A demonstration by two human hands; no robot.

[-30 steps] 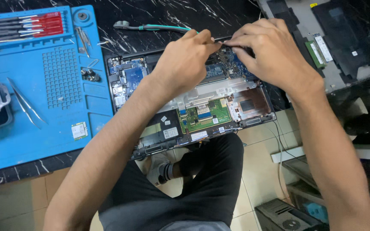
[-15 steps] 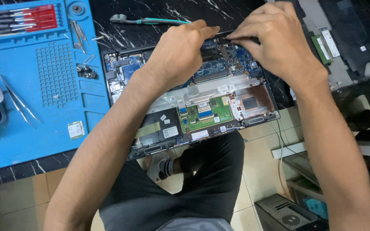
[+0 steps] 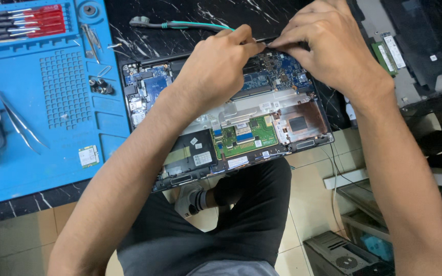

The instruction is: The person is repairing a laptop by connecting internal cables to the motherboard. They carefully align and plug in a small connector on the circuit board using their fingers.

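Note:
An opened laptop (image 3: 262, 128) lies bottom-up on the black marble table, its blue and green circuit boards exposed. My left hand (image 3: 216, 66) rests on the boards near the laptop's far edge, fingers pinched together. My right hand (image 3: 328, 46) meets it from the right, fingertips pinched at the same spot on the far edge. Both seem to grip a thin dark strip or cable there, but fingers hide most of it.
A blue repair mat (image 3: 42, 102) lies at left, carrying red-handled screwdrivers (image 3: 21, 23), tweezers (image 3: 19, 122), a small card (image 3: 88, 155) and loose screws (image 3: 101, 86). A green-handled tool (image 3: 180, 24) lies beyond the laptop. Another opened dark device (image 3: 410, 46) sits at right.
Both hands stay pinched at the laptop's far edge. The view has shifted slightly, so the laptop and mat sit a little lower and further right in the picture.

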